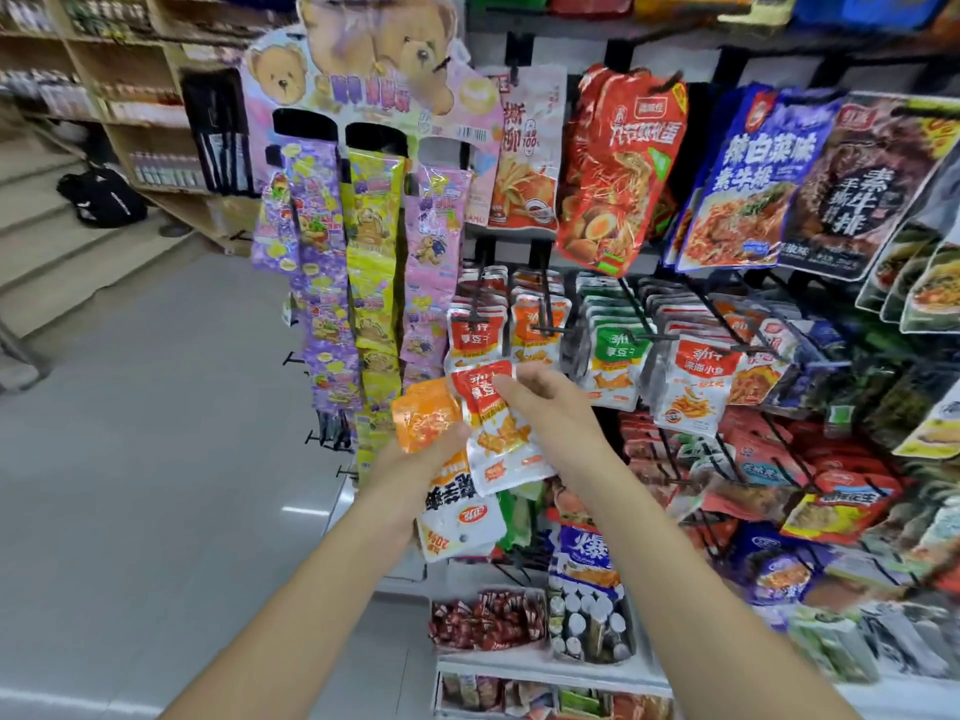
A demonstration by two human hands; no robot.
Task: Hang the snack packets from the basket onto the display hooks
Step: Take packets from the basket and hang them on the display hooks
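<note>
Red-and-white snack packet (493, 423) pinched upright between right hand (545, 407) fingers, long axis vertical, top toward display hooks (545, 324) just above, left hand (441, 449) clamped on orange packets (423, 415) beside, open floor (156, 407) leftward.

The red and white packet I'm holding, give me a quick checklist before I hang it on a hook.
1. Red and white packet gripped by right hand: ok.
2. Left hand secure on the orange packet: ok.
3. Matching row found, the red and white packets directly above: ok.
4. Hook tip free: cannot tell, blurred.
5. Packet's hang hole visible and lined up: cannot tell.
6. Basket in view: not ok.
</note>
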